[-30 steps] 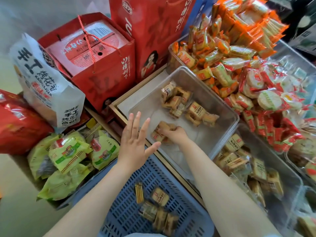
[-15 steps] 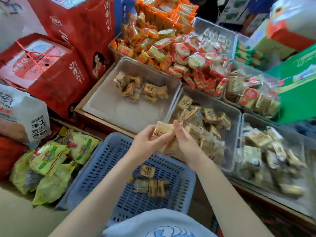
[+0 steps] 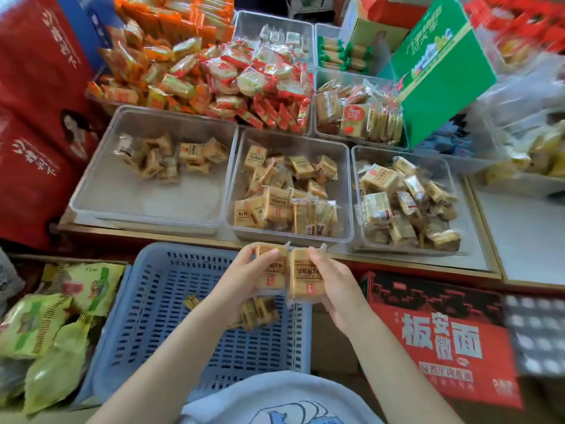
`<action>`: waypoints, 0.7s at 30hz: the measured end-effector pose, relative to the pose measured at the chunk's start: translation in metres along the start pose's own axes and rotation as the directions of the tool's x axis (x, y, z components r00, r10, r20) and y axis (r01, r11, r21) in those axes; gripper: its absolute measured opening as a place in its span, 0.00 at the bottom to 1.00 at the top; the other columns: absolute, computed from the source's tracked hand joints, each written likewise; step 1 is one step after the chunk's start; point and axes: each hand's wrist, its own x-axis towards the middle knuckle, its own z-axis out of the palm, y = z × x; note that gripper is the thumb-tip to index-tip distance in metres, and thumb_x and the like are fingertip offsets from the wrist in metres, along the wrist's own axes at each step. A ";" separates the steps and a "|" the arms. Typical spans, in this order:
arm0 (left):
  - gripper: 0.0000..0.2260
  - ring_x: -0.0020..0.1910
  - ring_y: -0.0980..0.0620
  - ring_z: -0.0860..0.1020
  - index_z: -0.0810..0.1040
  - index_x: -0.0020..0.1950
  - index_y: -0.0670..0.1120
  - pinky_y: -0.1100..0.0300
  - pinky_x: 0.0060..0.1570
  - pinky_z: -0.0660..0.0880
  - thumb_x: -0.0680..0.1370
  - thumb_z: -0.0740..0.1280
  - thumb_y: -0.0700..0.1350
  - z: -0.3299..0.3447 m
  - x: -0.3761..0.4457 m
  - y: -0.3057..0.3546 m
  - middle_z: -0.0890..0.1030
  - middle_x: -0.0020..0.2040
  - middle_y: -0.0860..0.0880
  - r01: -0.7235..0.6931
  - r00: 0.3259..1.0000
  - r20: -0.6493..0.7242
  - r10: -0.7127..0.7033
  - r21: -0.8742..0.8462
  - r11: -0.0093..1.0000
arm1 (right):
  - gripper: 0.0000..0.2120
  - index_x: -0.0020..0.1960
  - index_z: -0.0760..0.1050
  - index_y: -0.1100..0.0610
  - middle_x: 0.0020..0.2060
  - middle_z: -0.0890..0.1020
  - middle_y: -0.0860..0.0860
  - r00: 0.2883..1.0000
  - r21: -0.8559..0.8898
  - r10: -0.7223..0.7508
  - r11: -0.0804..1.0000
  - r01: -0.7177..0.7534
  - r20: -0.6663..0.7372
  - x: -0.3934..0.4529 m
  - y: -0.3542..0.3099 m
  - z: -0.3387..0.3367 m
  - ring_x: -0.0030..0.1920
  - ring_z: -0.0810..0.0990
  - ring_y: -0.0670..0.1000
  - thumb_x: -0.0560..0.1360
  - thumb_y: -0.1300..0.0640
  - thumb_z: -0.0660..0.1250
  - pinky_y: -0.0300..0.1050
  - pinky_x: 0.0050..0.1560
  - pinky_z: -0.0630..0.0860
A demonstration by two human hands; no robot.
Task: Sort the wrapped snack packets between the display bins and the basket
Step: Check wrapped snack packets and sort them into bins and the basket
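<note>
Low in the centre of the frame, over the far edge of the blue basket (image 3: 159, 304), the left hand (image 3: 244, 286) grips one wrapped snack packet (image 3: 272, 270) and the right hand (image 3: 333, 286) grips a second packet (image 3: 304, 278), fingers curled round each, the two packets touching. This looks like the checking step before placement. Next, each packet likely needs matching by label to the middle display bin (image 3: 345, 191) above, or dropping into the basket.

Bright, even daylight over my view; soft shadows, mild glare on the clear bins (image 3: 235, 166). Edges bend and smear, blurriest at right.
</note>
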 end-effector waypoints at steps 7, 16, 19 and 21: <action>0.37 0.57 0.42 0.84 0.73 0.66 0.47 0.36 0.55 0.81 0.63 0.84 0.58 0.003 -0.008 -0.016 0.82 0.60 0.40 -0.046 0.994 0.102 0.039 0.069 0.997 | 0.15 0.58 0.79 0.52 0.49 0.86 0.47 0.987 -0.112 -0.154 0.983 0.147 -0.052 -0.018 0.024 0.013 0.52 0.85 0.49 0.78 0.42 0.67 0.53 0.57 0.82; 0.33 0.51 0.45 0.86 0.74 0.58 0.58 0.39 0.48 0.83 0.57 0.83 0.56 -0.026 -0.030 -0.018 0.84 0.54 0.46 -0.179 0.984 0.051 0.172 0.214 0.960 | 0.05 0.48 0.82 0.58 0.41 0.86 0.53 0.984 -0.168 -0.171 0.973 0.161 -0.050 -0.024 0.028 0.017 0.44 0.84 0.50 0.81 0.62 0.68 0.45 0.44 0.82; 0.37 0.50 0.44 0.86 0.70 0.63 0.59 0.40 0.49 0.83 0.60 0.86 0.54 -0.027 -0.035 -0.018 0.84 0.54 0.43 -0.200 0.979 0.074 0.189 0.196 0.960 | 0.06 0.48 0.81 0.54 0.44 0.86 0.54 0.959 -0.218 -0.260 0.948 0.231 -0.114 -0.025 0.033 0.026 0.46 0.84 0.53 0.81 0.61 0.67 0.49 0.49 0.83; 0.36 0.49 0.43 0.86 0.66 0.68 0.62 0.44 0.47 0.84 0.66 0.81 0.51 -0.028 -0.039 -0.017 0.84 0.53 0.40 -0.216 0.974 0.112 0.198 0.183 0.959 | 0.07 0.48 0.79 0.52 0.44 0.85 0.53 0.938 -0.260 -0.309 0.929 0.263 -0.156 -0.027 0.036 0.033 0.46 0.83 0.52 0.82 0.59 0.65 0.48 0.49 0.81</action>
